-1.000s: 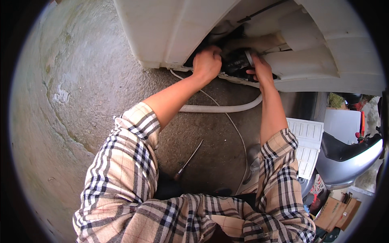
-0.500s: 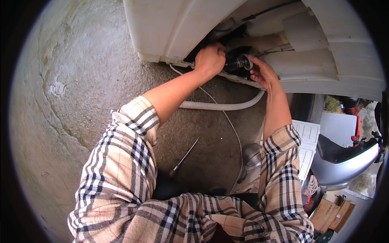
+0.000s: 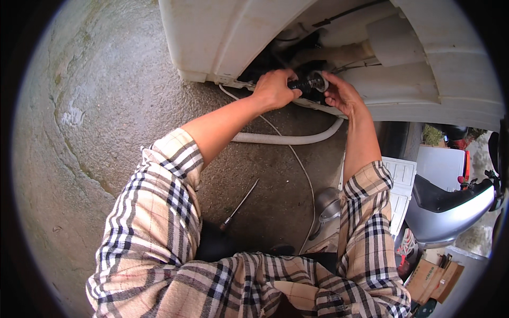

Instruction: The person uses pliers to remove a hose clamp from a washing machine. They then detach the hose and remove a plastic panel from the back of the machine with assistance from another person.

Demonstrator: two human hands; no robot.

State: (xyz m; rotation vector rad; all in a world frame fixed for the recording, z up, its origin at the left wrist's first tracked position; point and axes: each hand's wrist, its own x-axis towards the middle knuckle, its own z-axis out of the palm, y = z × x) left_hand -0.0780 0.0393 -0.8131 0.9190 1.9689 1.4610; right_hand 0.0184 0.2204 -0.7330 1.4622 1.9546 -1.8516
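Observation:
Both hands are at the opening of a white appliance housing. A black ribbed tube-like part with a pale round end lies between them. My left hand is closed on the left end of this part, thumb on the near side. My right hand pinches the rim of the round end, its other fingers curled. A pale, stained pipe runs inside the housing behind the hands. The dark inside of the opening hides where the black part leads.
A white corrugated hose and a thin pale cord lie on the concrete floor. A screwdriver rests nearer to me. To the right are a silver-and-black scooter, a white slatted panel and a cardboard box.
My left hand has shifted slightly toward me and turned, its thumb now at the near side of the black part. The right hand keeps its place on the round end.

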